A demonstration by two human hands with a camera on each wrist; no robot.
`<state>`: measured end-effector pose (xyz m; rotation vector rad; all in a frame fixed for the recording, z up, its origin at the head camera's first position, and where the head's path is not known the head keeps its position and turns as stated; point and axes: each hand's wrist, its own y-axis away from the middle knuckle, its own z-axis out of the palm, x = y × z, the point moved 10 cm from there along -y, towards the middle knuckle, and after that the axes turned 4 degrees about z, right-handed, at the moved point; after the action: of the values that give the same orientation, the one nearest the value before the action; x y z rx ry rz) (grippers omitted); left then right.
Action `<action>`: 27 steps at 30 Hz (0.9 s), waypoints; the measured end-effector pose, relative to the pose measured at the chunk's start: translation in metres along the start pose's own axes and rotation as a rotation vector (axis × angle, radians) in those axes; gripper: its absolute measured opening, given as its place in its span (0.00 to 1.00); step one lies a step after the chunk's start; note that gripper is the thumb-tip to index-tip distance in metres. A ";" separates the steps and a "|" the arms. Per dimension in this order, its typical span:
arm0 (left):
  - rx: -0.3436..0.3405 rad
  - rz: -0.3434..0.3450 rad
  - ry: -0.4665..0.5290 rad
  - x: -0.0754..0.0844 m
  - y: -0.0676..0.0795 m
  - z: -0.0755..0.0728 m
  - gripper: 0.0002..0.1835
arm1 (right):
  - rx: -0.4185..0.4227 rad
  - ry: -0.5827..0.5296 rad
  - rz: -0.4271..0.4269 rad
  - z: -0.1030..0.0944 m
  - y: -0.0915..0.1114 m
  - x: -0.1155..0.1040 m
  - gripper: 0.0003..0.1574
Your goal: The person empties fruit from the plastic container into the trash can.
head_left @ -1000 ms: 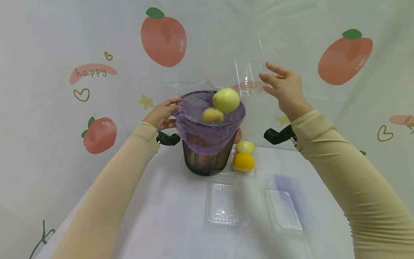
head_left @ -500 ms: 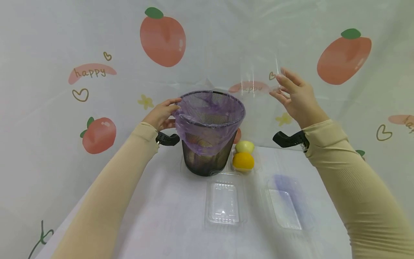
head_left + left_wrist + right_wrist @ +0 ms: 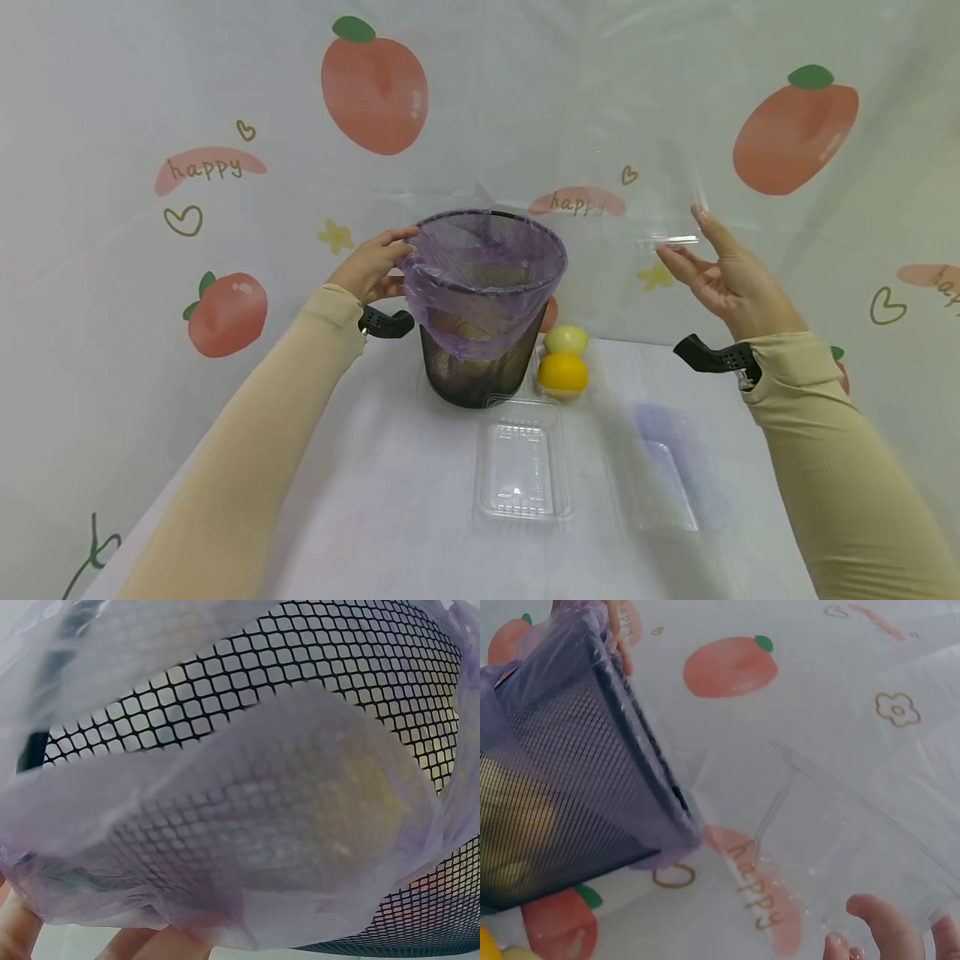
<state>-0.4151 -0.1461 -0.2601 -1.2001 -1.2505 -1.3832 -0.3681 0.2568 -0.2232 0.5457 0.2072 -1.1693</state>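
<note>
My left hand (image 3: 375,265) holds the side of a black mesh wastebasket (image 3: 480,379), its fingers at the rim. A thin purple bag (image 3: 480,325) lines the basket and folds down over the outside. In the left wrist view, fingertips (image 3: 169,945) show under the edge of the bag. Up to the right, clear of the basket, my right hand (image 3: 731,279) pinches a clear plastic container (image 3: 832,840) between thumb and fingers. Yellowish shapes (image 3: 517,810) show through the mesh in the right wrist view.
Right of the basket, a yellow-green fruit (image 3: 566,340) and an orange-yellow fruit (image 3: 562,372) sit in a clear container. Two more clear plastic containers lie on the white table (image 3: 375,517), one in front of the basket and one farther right. A printed curtain (image 3: 480,100) hangs behind.
The fruits above the basket's mouth have dropped inside. My right hand has moved right and down with the clear container, which has tipped over. My left hand stays at the rim.
</note>
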 end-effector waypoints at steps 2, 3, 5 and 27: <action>0.000 -0.001 -0.008 -0.001 0.000 -0.001 0.27 | 0.009 -0.031 0.015 -0.011 0.000 -0.001 0.22; -0.001 -0.001 -0.013 -0.001 0.000 -0.001 0.26 | 0.020 -0.038 0.019 -0.016 0.000 -0.003 0.22; -0.003 -0.001 -0.021 -0.001 0.000 -0.002 0.27 | 0.031 -0.036 0.021 -0.027 0.000 -0.004 0.22; 0.000 0.002 -0.018 -0.001 -0.002 -0.001 0.27 | 0.065 -0.049 0.114 -0.148 0.002 -0.002 0.15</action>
<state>-0.4174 -0.1466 -0.2617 -1.2165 -1.2615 -1.3739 -0.3485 0.3346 -0.3480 0.5776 0.0949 -1.0806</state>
